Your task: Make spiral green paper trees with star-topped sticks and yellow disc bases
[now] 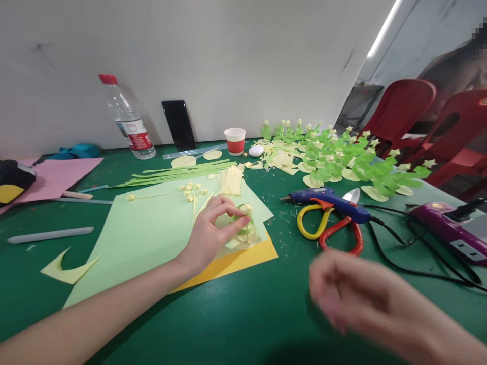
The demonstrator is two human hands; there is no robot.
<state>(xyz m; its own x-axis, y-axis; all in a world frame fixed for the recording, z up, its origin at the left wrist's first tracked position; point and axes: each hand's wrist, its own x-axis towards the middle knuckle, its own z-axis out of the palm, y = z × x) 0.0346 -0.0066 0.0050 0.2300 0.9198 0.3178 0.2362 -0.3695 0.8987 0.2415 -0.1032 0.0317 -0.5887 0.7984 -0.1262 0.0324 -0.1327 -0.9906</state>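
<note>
Between thumb and fingers, my left hand [215,223] pinches a small paper tree [247,230], a green paper spiral on a pale round base with a pale yellow star on top. The tree stands over light green sheets [148,223], with an orange sheet [236,268] underneath. My right hand [352,299] is held low over the table's near right, smeared by motion, so its fingers are unclear. Nearest to it are scissors [359,238] with yellow and red handles, and a blue glue gun [327,196] lies across them.
Rows of finished-looking paper trees [335,152] fill the far right. A red-and-white paper cup [235,142], a phone [178,124] and a water bottle [131,121] stand along the wall. The glue gun's black cable runs to a purple power strip [449,230]. Small paper stars [188,192] lie on the sheets.
</note>
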